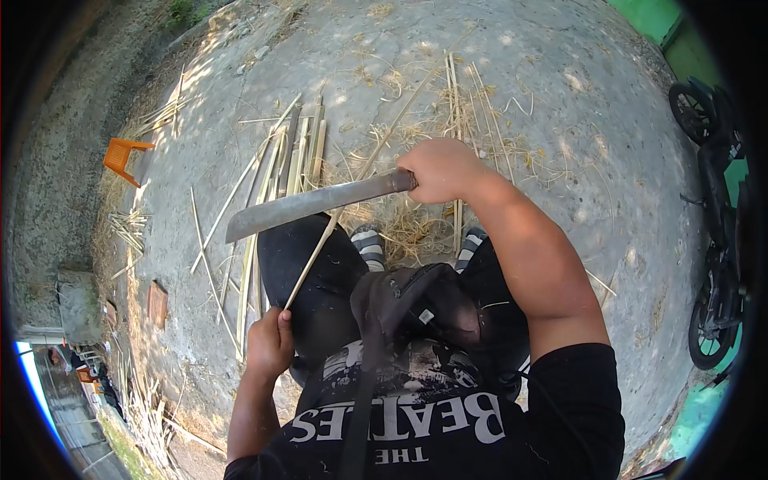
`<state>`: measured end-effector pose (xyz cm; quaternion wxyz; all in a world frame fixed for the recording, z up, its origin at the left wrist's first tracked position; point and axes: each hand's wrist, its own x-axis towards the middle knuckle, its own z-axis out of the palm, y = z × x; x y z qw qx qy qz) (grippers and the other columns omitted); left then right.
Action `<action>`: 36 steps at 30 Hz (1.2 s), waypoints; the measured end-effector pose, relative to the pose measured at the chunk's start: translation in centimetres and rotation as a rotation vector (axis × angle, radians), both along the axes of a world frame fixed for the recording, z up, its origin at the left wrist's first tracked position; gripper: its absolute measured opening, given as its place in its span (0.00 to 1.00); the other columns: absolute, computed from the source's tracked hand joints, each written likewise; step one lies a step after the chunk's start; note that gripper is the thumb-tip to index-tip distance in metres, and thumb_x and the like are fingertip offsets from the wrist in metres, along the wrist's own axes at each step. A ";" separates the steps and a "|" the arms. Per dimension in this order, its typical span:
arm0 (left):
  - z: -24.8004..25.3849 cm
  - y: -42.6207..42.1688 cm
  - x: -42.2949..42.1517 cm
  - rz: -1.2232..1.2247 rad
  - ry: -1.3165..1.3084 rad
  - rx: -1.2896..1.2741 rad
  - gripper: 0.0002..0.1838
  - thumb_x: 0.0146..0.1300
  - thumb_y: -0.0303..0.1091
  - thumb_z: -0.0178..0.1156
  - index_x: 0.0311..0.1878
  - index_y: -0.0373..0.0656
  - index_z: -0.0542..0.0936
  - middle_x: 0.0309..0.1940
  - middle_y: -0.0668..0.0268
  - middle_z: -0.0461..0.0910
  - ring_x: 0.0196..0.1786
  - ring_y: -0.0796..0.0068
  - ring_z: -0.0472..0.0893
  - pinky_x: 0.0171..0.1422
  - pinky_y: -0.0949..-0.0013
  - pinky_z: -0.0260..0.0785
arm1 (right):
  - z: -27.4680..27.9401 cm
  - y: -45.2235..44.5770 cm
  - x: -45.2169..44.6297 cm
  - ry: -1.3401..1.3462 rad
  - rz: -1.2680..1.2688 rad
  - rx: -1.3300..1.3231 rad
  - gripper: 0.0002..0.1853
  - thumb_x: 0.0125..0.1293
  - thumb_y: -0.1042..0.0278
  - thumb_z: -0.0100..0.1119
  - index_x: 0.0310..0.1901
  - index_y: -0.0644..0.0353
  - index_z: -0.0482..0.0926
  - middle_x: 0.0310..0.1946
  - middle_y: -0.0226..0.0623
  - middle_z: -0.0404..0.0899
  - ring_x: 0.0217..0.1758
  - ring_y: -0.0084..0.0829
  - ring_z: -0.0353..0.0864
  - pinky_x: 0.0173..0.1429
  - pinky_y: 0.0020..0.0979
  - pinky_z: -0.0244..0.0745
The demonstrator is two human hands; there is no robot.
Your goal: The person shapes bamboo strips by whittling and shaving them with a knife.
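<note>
My right hand [445, 170] is closed around the handle of a machete [312, 203], whose broad blade points left above my knee. Pinched between the thumb and fingers of my left hand [270, 344] is the near end of a long thin bamboo strip [314, 261]. The strip slants up and away to the right and passes under the blade near my knee; whether the two touch I cannot tell. A dark cloth bag [416, 300] lies over my lap.
Split bamboo pieces [302, 152] lie on the concrete ahead, with shavings [408, 228] between my feet. More strips [456, 104] lie farther right. An orange plastic chair [124, 158] and a brick [158, 304] are at the left. A motorcycle [716, 200] stands along the right side.
</note>
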<state>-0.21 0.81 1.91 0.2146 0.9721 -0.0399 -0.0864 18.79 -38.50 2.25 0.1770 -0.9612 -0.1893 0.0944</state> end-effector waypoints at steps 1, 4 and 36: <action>0.0 0.5 -0.7 0.005 0.014 -0.002 0.22 0.82 0.44 0.48 0.34 0.37 0.75 0.22 0.43 0.77 0.30 0.33 0.79 0.34 0.43 0.67 | -0.7 -1.2 0.8 0.015 -0.028 0.031 0.10 0.50 0.62 0.65 0.33 0.55 0.82 0.30 0.45 0.84 0.38 0.52 0.85 0.42 0.50 0.77; 0.1 2.0 -2.6 0.011 0.037 -0.013 0.22 0.82 0.44 0.48 0.34 0.37 0.75 0.21 0.46 0.77 0.28 0.36 0.79 0.32 0.45 0.68 | -3.1 -6.1 3.4 0.096 -0.320 0.160 0.11 0.52 0.61 0.66 0.36 0.56 0.84 0.31 0.46 0.85 0.38 0.51 0.85 0.42 0.50 0.77; -3.4 4.0 -1.6 0.045 0.205 -0.334 0.28 0.85 0.49 0.43 0.33 0.35 0.73 0.19 0.61 0.71 0.25 0.70 0.68 0.32 0.61 0.63 | -3.4 -1.1 2.1 0.318 0.082 0.142 0.11 0.52 0.62 0.65 0.37 0.53 0.87 0.34 0.43 0.87 0.41 0.48 0.87 0.44 0.48 0.79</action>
